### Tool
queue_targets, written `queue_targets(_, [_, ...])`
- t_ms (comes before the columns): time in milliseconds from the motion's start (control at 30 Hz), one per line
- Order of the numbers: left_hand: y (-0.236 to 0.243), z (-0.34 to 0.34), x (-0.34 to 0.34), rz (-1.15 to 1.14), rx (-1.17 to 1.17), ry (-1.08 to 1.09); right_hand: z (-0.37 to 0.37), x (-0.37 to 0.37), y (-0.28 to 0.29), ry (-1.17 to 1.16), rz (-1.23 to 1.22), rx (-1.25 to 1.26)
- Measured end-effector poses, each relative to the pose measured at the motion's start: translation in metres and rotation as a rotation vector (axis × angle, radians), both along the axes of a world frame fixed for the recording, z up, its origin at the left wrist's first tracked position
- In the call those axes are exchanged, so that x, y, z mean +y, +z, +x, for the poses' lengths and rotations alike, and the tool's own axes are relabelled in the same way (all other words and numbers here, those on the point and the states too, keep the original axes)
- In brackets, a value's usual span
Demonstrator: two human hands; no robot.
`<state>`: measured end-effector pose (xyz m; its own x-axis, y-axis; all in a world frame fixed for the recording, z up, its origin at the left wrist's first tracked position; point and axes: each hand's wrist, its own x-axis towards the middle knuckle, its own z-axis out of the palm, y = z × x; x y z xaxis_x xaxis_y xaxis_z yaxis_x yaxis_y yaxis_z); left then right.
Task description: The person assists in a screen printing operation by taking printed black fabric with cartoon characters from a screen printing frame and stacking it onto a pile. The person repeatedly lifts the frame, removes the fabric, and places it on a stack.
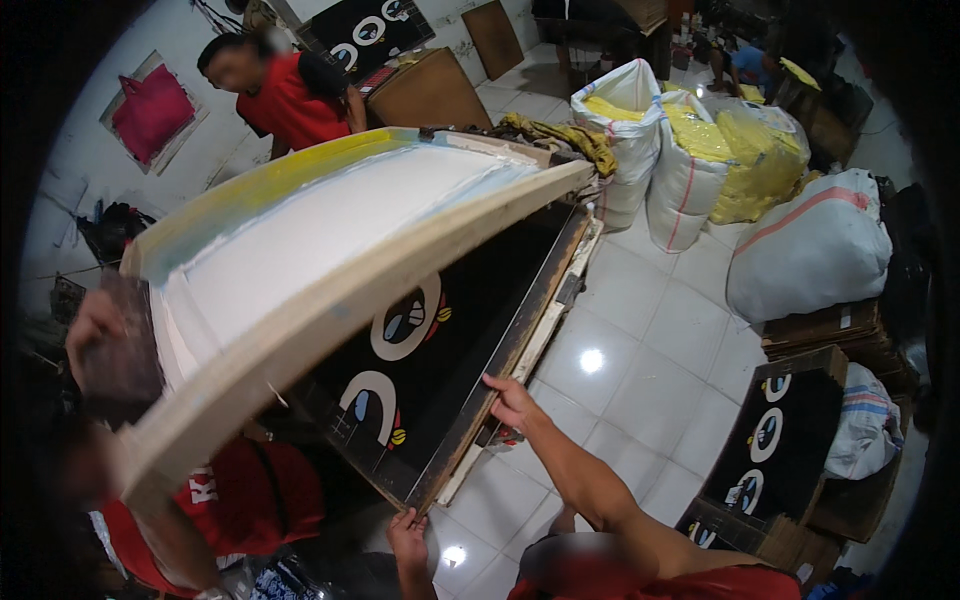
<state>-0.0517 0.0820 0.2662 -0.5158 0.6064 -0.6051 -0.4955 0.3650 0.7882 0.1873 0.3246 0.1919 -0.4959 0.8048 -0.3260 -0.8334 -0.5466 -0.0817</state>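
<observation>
A flat board (470,330) with black printed fabric on it, bearing white rings with blue shapes, lies before me on a table. My right hand (512,403) grips its right edge, thumb on top. My left hand (408,540) pinches its near corner. Above the board a wooden printing screen (290,250) with white mesh and a yellow-stained border is tilted up, its near side raised and covering part of the board. A co-worker in a red shirt (255,490) is at the left by the raised frame, one hand (95,325) beside its left end.
Another person in red (300,100) stands beyond the screen. White sacks of yellow material (625,140) stand at the far right, with a full white sack (810,245) nearer. Stacked printed black boards (775,430) lie at the right on the tiled floor (640,300).
</observation>
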Motion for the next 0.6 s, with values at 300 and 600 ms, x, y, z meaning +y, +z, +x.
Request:
queue_targets(300, [0.034, 0.001, -0.028, -0.089, 0.408, 0.026, 0.070, -0.066, 0.024, -0.062, 0.173, 0.001])
queue_targets(600, [0.146, 0.048, -0.041, 0.322, 0.819, -0.107, 0.236, -0.322, 0.098, -0.248, 0.018, -0.206])
